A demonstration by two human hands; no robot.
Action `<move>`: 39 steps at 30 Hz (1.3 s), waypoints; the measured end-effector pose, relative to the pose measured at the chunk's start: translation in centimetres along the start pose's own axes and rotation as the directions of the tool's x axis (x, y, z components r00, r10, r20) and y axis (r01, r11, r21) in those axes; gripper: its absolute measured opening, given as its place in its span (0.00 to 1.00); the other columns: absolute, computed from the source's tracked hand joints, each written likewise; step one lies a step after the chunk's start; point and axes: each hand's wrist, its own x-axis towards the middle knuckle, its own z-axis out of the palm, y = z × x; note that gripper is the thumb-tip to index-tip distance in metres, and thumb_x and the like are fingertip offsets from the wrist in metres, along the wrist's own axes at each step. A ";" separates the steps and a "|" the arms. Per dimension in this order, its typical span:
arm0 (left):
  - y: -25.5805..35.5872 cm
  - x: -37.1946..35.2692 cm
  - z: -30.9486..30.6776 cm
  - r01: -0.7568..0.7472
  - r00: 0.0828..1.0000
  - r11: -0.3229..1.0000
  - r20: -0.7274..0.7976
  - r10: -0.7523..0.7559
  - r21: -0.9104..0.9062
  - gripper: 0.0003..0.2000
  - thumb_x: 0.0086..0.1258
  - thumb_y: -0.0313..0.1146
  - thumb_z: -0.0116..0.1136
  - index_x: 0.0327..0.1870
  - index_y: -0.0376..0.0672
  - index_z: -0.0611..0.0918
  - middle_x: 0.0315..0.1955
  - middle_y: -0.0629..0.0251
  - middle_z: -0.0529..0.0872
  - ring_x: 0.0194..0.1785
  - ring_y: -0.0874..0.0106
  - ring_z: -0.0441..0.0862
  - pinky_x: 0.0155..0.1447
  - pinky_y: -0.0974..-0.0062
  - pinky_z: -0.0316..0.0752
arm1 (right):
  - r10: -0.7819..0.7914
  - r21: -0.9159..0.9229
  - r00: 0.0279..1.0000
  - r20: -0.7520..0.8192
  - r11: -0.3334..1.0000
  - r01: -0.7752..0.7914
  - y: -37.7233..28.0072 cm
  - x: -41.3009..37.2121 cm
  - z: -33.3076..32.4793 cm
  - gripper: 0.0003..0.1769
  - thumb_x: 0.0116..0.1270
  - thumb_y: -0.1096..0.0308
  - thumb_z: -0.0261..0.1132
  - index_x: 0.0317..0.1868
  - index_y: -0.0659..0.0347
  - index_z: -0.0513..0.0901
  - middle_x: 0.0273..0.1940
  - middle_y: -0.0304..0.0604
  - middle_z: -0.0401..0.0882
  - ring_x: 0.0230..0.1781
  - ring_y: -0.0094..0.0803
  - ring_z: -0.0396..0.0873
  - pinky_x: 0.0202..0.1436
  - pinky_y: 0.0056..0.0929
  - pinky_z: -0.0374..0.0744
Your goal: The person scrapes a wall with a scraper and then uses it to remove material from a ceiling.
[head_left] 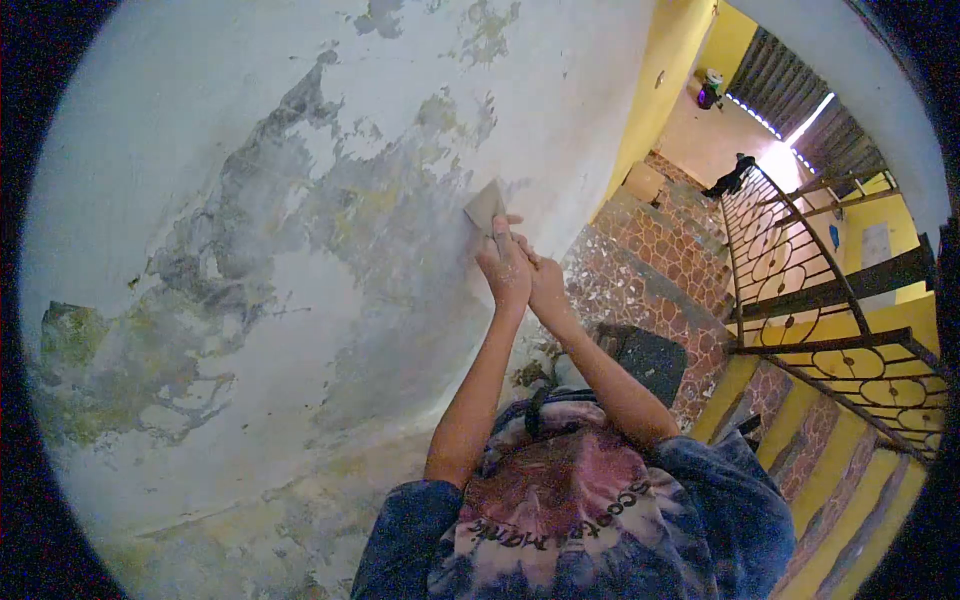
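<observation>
Near the right edge of the wall, your left hand and right hand clench a scraper. Doubled up for extra pressure, I'd guess.

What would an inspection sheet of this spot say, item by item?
Surface: wall, paint peeling in grey and yellowish patches.
Job's things: scraper, blade against the wall.
Clutter: dark slab lying on a step; small container on the upper landing.
Hands: left hand shut on the scraper; right hand pressed beside it, grip unclear.
Cables: nothing seen.
Surroundings: tiled stairs, metal railing, yellow side wall.
</observation>
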 end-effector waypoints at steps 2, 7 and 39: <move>-1.2 -0.2 -0.8 0.000 1.000 0.998 0.031 -0.002 0.057 0.21 0.75 0.47 0.40 0.35 0.37 0.76 0.12 0.70 0.69 0.12 0.78 0.67 0.18 0.78 0.64 | 0.020 -0.125 1.000 -0.024 0.992 -0.023 1.6 -0.3 0.3 0.31 0.64 0.46 0.57 0.28 0.72 0.81 0.22 0.59 0.79 0.21 0.44 0.79 0.26 0.40 0.73; 0.8 -0.4 -0.1 0.022 0.999 0.998 0.048 -0.025 0.054 0.20 0.74 0.48 0.41 0.34 0.39 0.77 0.12 0.69 0.69 0.12 0.78 0.67 0.17 0.77 0.64 | -0.022 -0.128 1.000 -0.014 0.992 0.020 -1.4 -0.7 -0.5 0.24 0.64 0.50 0.57 0.40 0.69 0.79 0.22 0.60 0.78 0.21 0.47 0.78 0.26 0.41 0.72; 0.8 -1.5 -3.7 0.462 0.825 0.885 0.391 -0.408 -0.053 0.25 0.74 0.48 0.41 0.60 0.35 0.70 0.40 0.58 0.81 0.47 0.72 0.78 0.51 0.75 0.72 | 0.128 0.272 0.986 0.106 0.950 -0.152 -6.4 -5.3 -0.8 0.22 0.73 0.61 0.47 0.60 0.65 0.72 0.48 0.49 0.78 0.48 0.29 0.73 0.56 0.26 0.69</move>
